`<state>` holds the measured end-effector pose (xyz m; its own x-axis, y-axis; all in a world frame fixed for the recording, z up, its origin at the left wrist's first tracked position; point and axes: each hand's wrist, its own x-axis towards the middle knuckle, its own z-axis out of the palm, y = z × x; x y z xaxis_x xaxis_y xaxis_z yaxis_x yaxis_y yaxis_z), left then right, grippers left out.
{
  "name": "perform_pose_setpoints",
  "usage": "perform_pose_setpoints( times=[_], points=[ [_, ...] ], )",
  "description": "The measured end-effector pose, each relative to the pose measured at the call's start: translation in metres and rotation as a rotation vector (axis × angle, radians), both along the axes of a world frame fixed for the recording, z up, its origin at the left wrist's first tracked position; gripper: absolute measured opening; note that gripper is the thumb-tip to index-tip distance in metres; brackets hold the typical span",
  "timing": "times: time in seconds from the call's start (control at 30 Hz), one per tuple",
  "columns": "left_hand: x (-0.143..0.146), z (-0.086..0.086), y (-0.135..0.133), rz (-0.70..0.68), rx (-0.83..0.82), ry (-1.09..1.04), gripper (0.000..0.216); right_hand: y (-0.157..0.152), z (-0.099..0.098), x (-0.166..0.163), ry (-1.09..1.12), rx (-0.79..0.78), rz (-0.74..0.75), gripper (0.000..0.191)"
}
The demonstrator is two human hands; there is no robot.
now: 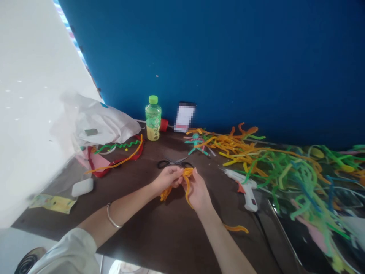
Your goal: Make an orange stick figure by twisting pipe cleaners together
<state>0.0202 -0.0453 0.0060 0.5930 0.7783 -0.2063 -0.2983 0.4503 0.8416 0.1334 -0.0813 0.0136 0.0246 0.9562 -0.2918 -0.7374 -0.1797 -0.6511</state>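
My left hand (167,179) and my right hand (197,191) meet over the dark brown tabletop (159,232), pinching a bundle of twisted orange pipe cleaners (186,179) between their fingers. Part of the bundle hangs below both hands, and the fingers hide its middle. Black-handled scissors (174,163) lie just beyond my hands, apart from them. A loose orange pipe cleaner (236,228) lies to the right of my right forearm. A silver bangle (112,216) circles my left wrist.
A white glue gun (243,186) lies to the right. Beyond it spreads a large heap of multicoloured pipe cleaners (302,186). A green-capped bottle (153,118), a teal pipe-cleaner figure (196,142), a white plastic bag (105,123) and red felt (98,161) stand along the blue wall (199,49).
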Motion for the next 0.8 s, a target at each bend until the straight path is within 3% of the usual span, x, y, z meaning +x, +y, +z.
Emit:
perform_pose_setpoints(
  times=[0.33,0.63,0.8],
  points=[
    [0.0008,0.0,-0.0021,0.015,0.037,0.031,0.039,0.0004,-0.0017,0.0022,-0.026,0.007,0.0,0.018],
    [0.0052,0.0022,-0.0059,0.239,0.216,0.057,0.038,-0.005,0.0009,0.0012,-0.499,0.155,-0.239,0.027],
    [0.0048,0.0009,-0.0073,0.263,0.275,0.101,0.036,-0.0043,-0.0011,-0.0003,-0.473,0.114,-0.211,0.027]
  ],
)
